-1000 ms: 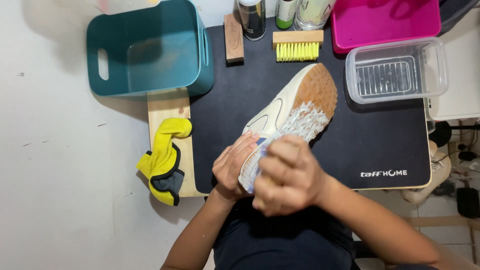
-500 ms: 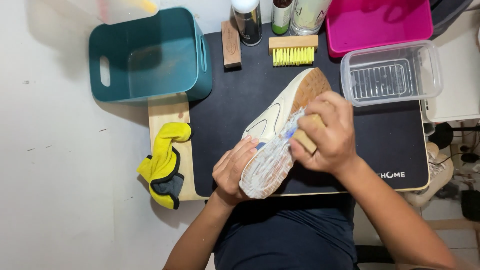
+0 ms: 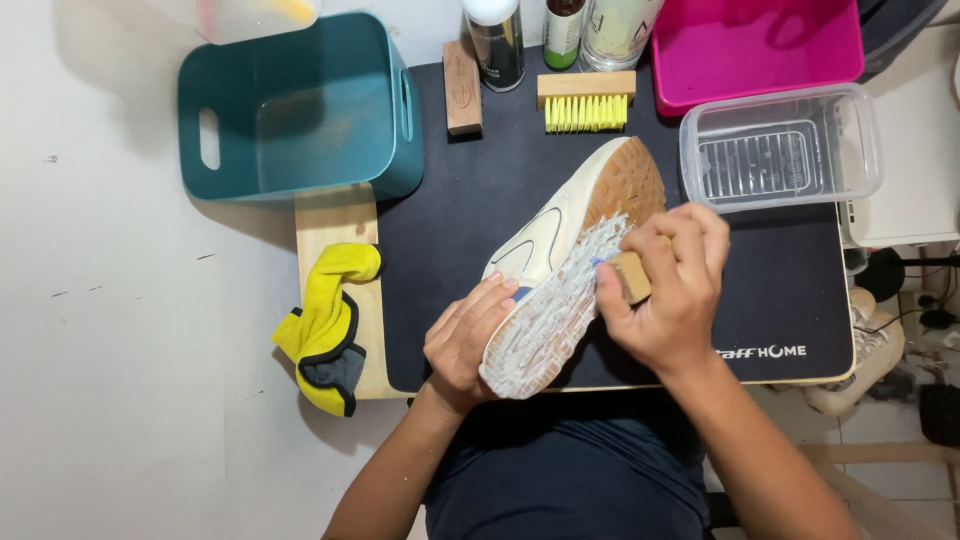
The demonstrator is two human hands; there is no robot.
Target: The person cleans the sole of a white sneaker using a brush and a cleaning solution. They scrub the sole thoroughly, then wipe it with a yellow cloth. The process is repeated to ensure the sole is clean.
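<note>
Black mat over a wooden tabletop, cream sneaker tipped sole-up at its centre. Left hand cupping the toe, fingers curled along the upper. Right hand clamped around a wooden brush, pressed to the foamy sole.

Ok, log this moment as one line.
left hand: holds shoe, sole up | right hand: grips brush on foamy sole | mat: clear tub, yellow brush | cloth: left edge
</note>
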